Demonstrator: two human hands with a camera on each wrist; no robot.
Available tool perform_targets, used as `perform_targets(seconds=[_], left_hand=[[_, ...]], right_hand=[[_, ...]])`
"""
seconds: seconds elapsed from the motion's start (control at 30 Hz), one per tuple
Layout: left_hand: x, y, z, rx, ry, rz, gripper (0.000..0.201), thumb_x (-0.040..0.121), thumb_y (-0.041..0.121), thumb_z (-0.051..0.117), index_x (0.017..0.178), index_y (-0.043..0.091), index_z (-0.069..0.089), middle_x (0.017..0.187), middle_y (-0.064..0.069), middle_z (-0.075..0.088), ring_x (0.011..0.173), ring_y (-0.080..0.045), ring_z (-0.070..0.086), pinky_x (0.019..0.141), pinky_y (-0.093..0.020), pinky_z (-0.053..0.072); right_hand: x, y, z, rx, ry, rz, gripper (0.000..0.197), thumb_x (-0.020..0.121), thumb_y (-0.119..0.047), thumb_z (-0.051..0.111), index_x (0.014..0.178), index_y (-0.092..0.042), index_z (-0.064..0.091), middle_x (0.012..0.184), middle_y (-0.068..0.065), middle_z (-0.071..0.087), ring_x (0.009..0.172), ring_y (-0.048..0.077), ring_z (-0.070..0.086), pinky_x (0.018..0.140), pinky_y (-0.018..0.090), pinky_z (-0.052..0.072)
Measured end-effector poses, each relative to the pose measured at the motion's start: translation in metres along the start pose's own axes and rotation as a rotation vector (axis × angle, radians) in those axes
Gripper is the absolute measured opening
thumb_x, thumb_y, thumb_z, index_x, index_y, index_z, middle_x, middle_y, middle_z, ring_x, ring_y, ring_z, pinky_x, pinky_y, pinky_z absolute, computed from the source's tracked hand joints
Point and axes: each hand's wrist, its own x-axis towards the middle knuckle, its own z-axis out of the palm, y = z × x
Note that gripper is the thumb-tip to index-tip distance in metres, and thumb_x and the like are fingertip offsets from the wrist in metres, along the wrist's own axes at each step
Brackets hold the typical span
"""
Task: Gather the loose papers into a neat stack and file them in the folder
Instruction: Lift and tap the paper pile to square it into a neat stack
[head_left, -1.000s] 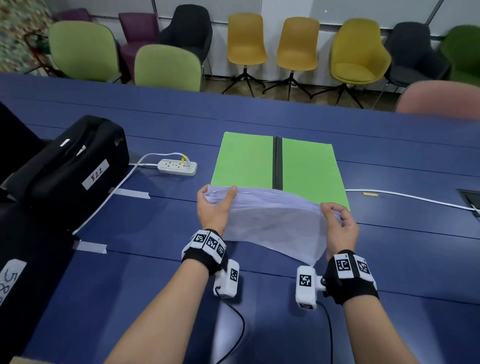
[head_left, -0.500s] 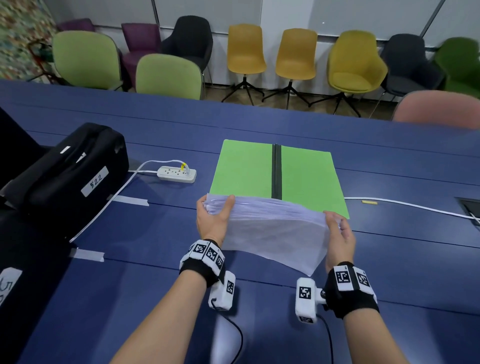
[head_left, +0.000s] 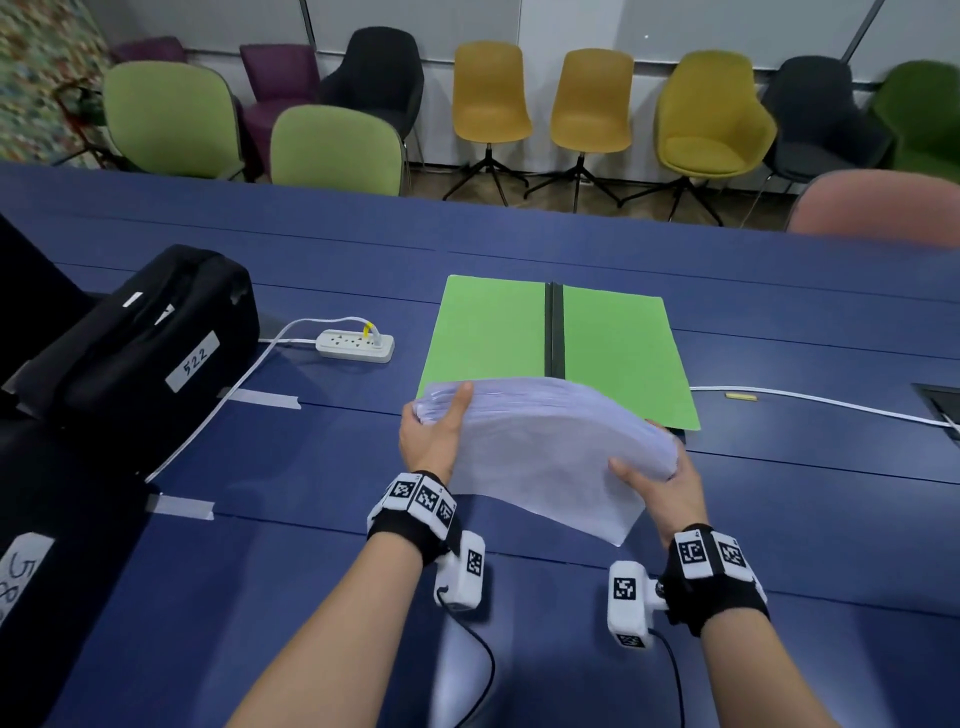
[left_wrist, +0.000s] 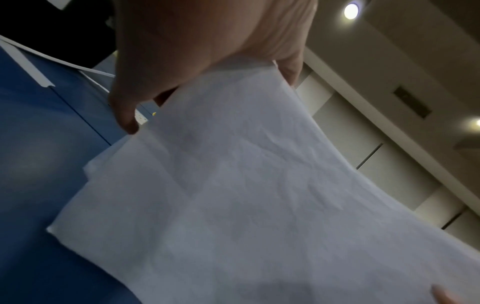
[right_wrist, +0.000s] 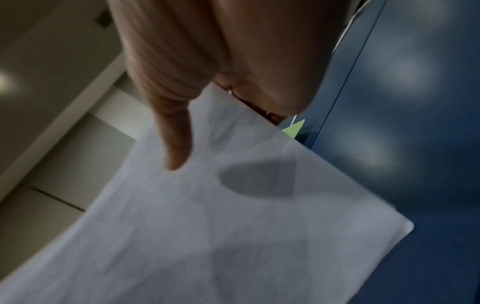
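A thick stack of white papers (head_left: 540, 447) is held above the blue table, bowed upward in the middle, its sheet edges slightly uneven. My left hand (head_left: 434, 431) grips its left end, thumb on top. At the right end my right hand (head_left: 660, 480) grips the stack, thumb lying across the top sheet. Both wrist views show the paper (left_wrist: 259, 195) (right_wrist: 221, 216) pinched between thumb and fingers. The green folder (head_left: 493, 332) lies open and flat just beyond the stack, with a dark spine down its middle. The papers hide its near edge.
A white power strip (head_left: 355, 345) with its cable lies left of the folder. A black bag (head_left: 140, 338) labelled 522 sits at far left. A white cable (head_left: 810, 397) runs along the table (head_left: 311, 571) to the right. Chairs line the far side.
The stack has tilted from nearly upright on its edge to lying flatter, top sheet facing up. My right thumb has come over onto the top sheet.
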Motion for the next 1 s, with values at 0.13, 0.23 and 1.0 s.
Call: perform_targets(seconds=[0.13, 0.23, 1.0], left_hand=[[-0.006, 0.001, 0.003, 0.059, -0.041, -0.025, 0.091, 0.049, 0.079, 0.068, 0.118, 0.021, 0.056, 0.122, 0.001, 0.060, 0.112, -0.022, 0.057, 0.101, -0.038, 0.044], [-0.012, 0.006, 0.005, 0.020, -0.011, 0.007, 0.059, 0.062, 0.066, 0.073, 0.103, 0.024, 0.061, 0.107, 0.006, 0.062, 0.103, -0.020, 0.059, 0.094, -0.030, 0.045], [-0.023, -0.026, -0.015, -0.062, 0.119, 0.105, 0.069, 0.050, 0.071, 0.067, 0.087, 0.014, 0.058, 0.085, 0.002, 0.057, 0.078, -0.018, 0.050, 0.081, -0.033, 0.048]], right_hand=[[-0.003, 0.003, 0.002, -0.077, 0.051, 0.136, 0.026, 0.079, -0.010, 0.073, 0.103, -0.005, 0.065, 0.105, 0.017, 0.067, 0.088, 0.025, 0.062, 0.083, 0.034, 0.048], [-0.010, -0.012, 0.007, -0.076, 0.100, 0.024, 0.015, 0.083, -0.007, 0.068, 0.074, -0.018, 0.062, 0.090, 0.012, 0.068, 0.084, 0.021, 0.060, 0.075, 0.030, 0.046], [-0.038, -0.004, -0.006, 0.222, 0.232, -0.050, 0.019, 0.087, -0.037, 0.064, 0.074, -0.023, 0.063, 0.066, -0.011, 0.063, 0.063, 0.004, 0.057, 0.063, 0.019, 0.047]])
